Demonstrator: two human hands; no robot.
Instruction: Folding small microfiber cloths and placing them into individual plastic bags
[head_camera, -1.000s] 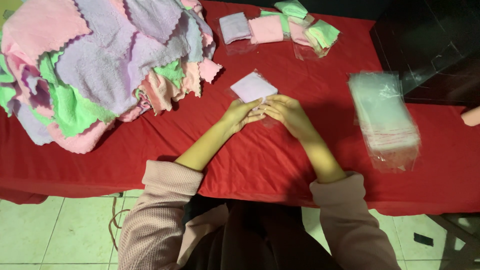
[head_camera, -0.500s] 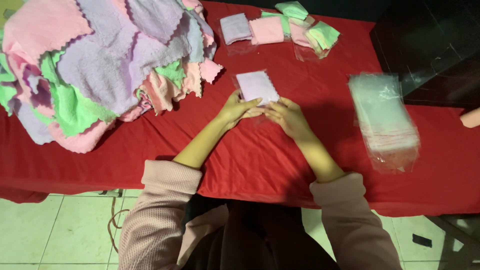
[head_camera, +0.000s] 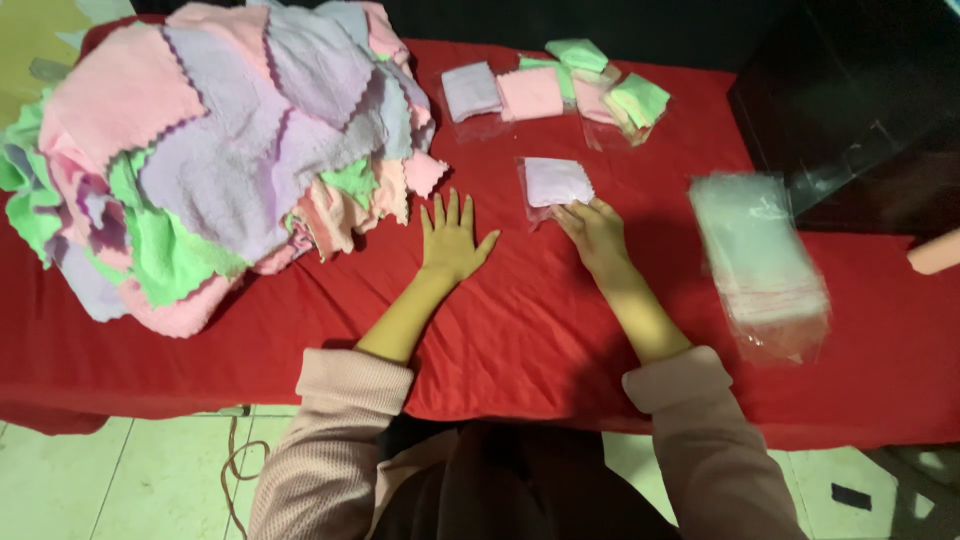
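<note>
One bagged cloth (head_camera: 556, 183) on red worktop (head_camera: 520, 330), below row of packed cloths (head_camera: 530, 92). Right hand (head_camera: 597, 232) fingers touching its near edge, not clenched. Left hand (head_camera: 452, 243) flat, released. Likely light, soft, slippery film; pinch at edge.

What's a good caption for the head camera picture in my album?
Right hand pushes a bagged lilac cloth; left hand lies flat on the red tablecloth.

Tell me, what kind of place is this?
Probably a small packing workspace at home or in a shop: a red cloth-covered table holds a big heap of pastel fleece cloths, a stack of clear plastic bags, and bagged folded cloths at the back.
</note>
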